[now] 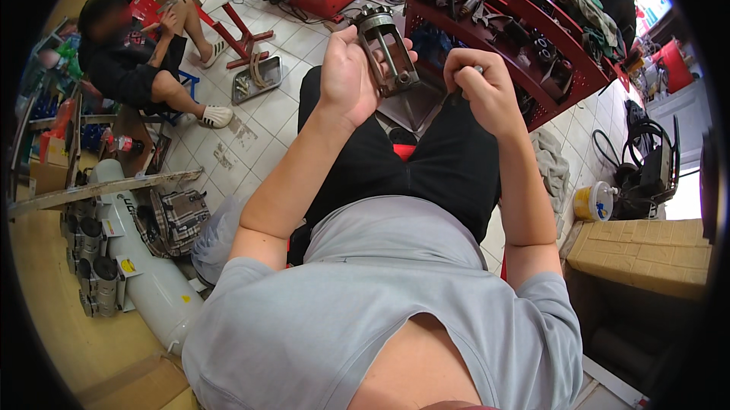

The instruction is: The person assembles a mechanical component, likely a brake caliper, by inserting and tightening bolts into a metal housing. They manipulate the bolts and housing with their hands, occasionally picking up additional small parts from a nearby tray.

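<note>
In front of my knees, my left hand (352, 75) is closed around an open metal frame (389, 52). The frame has a notched round top, long side bars and a squarish lower end, and is greasy brown and grey. My right hand (487, 84) is a closed fist, apart from the frame and to its right. A small rounded metallic end shows between its thumb and fingers; the rest of whatever it holds is hidden. Below and between the hands, a grey metal tray (414, 115) shows in part beyond my knees.
A red perforated tool trolley (559, 102) with many tools and a rag stands ahead right. At the left, a person (133, 68) sits by a tray (257, 80) holding curved parts. A white tank (148, 273) lies left; a cardboard box (639, 254) stands right.
</note>
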Tool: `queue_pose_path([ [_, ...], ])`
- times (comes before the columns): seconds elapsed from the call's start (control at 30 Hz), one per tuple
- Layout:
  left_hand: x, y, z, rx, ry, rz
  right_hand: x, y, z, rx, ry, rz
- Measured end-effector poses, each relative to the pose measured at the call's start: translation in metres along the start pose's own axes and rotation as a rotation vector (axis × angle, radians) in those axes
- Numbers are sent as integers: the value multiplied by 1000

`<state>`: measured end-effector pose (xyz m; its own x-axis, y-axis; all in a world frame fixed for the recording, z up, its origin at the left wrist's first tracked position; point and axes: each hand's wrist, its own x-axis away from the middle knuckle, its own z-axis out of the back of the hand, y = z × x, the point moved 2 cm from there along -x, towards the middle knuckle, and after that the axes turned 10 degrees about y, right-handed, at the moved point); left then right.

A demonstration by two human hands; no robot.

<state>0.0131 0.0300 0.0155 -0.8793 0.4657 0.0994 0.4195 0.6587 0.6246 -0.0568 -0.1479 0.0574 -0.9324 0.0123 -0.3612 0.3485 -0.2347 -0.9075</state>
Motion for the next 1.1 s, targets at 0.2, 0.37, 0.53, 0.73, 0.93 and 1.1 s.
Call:
queue_pose_path([
  [0.2,2,2,-7,-66,161,-110,-5,8,-9,344,-128,12],
  [0.37,-1,3,-1,-3,117,-107,-2,24,-24,389,-242,-6],
  [0.53,-2,2,-3,-63,37,-126,2,24,-34,236,-308,-67],
  [0.73,5,-4,-10,-56,107,-110,6,26,-41,177,-336,-76],
  [0.93,11,-3,-14,-109,78,-198,5,25,-39,239,-340,1],
  [1.1,6,-2,-13,-81,33,-99,3,25,-33,-92,-318,-238],
])
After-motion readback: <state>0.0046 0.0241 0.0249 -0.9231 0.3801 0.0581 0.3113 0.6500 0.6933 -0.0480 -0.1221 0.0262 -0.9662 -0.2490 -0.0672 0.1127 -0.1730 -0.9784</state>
